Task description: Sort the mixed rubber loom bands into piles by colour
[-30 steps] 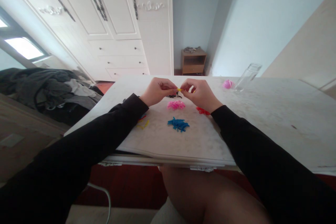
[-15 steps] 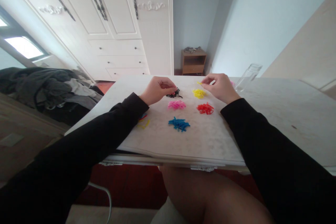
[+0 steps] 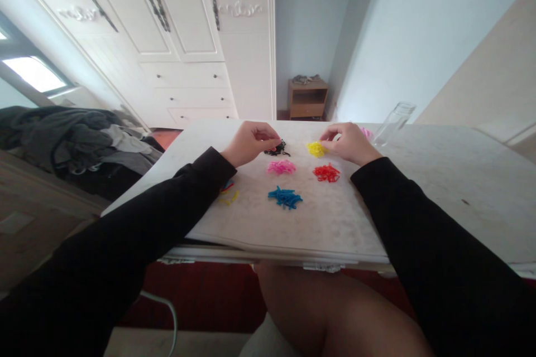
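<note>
Small heaps of coloured bands lie sorted on a white table (image 3: pixel 439 189): black (image 3: pixel 278 149), yellow (image 3: pixel 315 149), pink (image 3: pixel 281 167), red (image 3: pixel 326 173) and blue (image 3: pixel 285 197). My left hand (image 3: pixel 250 142) rests beside the black heap with its fingers curled and pinched together at the heap's edge. My right hand (image 3: pixel 350 141) is at the yellow heap, fingertips pinched and touching it. What either pinch holds is too small to see.
A few loose bands (image 3: pixel 228 192) lie under my left sleeve. A clear glass jar (image 3: pixel 392 121) lies tilted at the far right with a pink object (image 3: pixel 367 133) next to it. White wardrobes, a wooden nightstand (image 3: pixel 307 98) and piled clothes (image 3: pixel 71 139) stand beyond.
My hands were together pinching a yellow band; the right hand carried it right and lowered to the yellow heap. The left hand stayed by the black heap.
</note>
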Demonstrator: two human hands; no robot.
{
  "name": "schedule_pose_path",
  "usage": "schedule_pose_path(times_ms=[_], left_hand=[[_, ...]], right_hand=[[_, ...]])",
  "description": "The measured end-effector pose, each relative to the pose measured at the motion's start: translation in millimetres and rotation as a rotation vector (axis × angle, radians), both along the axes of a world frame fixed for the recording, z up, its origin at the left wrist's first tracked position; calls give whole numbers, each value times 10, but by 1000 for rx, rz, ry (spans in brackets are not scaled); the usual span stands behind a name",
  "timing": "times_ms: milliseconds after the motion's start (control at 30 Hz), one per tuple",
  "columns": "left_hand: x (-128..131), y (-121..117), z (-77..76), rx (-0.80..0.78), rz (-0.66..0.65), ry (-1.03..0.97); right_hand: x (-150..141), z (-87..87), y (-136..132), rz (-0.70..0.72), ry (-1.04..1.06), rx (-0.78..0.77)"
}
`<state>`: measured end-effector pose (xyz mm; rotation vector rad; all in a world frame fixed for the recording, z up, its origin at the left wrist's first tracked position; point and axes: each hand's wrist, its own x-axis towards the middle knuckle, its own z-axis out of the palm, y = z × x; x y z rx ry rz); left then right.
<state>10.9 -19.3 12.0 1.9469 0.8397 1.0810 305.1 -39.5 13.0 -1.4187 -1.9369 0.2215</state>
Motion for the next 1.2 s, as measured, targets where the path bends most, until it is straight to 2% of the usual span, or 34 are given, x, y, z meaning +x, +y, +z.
schedule_pose_path(times_ms=[200, 433, 633, 900, 1033, 1200], left_hand=[[-113, 64, 127, 33, 7, 52], [-458, 98, 403, -90, -215, 555], [-710, 170, 456, -148, -185, 849], [-860, 143, 509, -255, -172, 1046], [-861, 119, 532, -307, -178, 1047], [-833, 84, 581, -284, -171, 1019]], right_hand=[[-17, 10, -9, -38, 8, -11], [-32, 33, -21, -86, 6, 21], [-39, 26, -23, -76, -14, 27], [-23, -5, 2, -59, -19, 30], [-13, -29, 24, -59, -19, 29], [-14, -32, 21, -53, -23, 30]])
